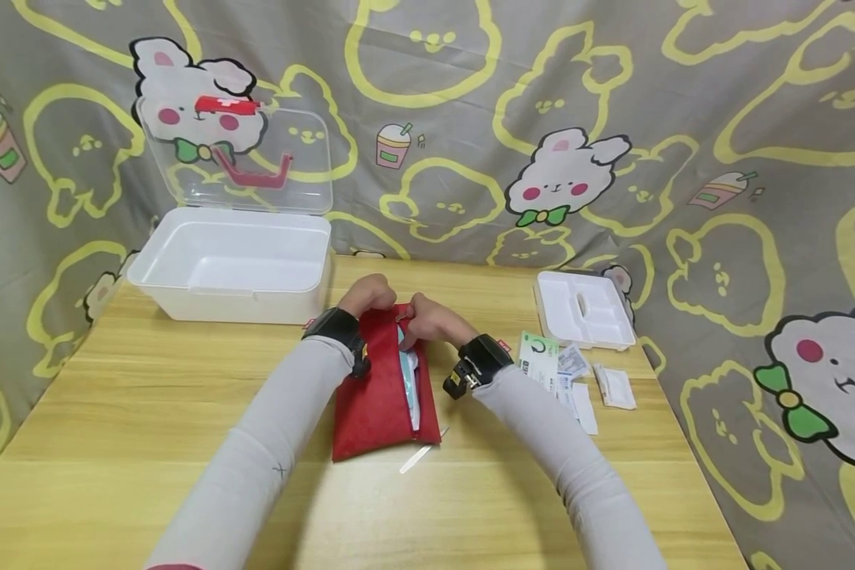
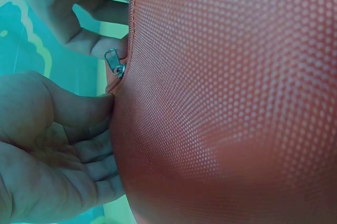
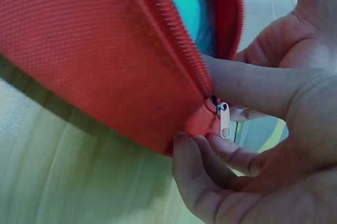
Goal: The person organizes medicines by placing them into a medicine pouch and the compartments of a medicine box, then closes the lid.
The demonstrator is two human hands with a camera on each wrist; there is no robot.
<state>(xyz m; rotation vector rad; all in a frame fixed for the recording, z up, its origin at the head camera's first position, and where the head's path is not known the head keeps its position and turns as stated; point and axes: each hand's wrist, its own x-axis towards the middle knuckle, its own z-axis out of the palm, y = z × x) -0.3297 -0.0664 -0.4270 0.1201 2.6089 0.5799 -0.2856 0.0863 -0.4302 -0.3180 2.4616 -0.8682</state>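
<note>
A red zippered pouch lies on the table, its zip open along the right side. Pale blue and white packets show through the slit. At the pouch's far edge, my left hand pinches the fabric between thumb and fingers. My right hand grips the far corner, where the zip ends. In the right wrist view its thumb reaches to the zip teeth and its fingertips hold the corner from below. The metal zip pull hangs free at that end, beside the fingers.
A white box with its clear lid raised stands at the back left. At the right are a white divided tray, a green-and-white packet and several small sachets. A slim pale tool lies by the pouch's near edge.
</note>
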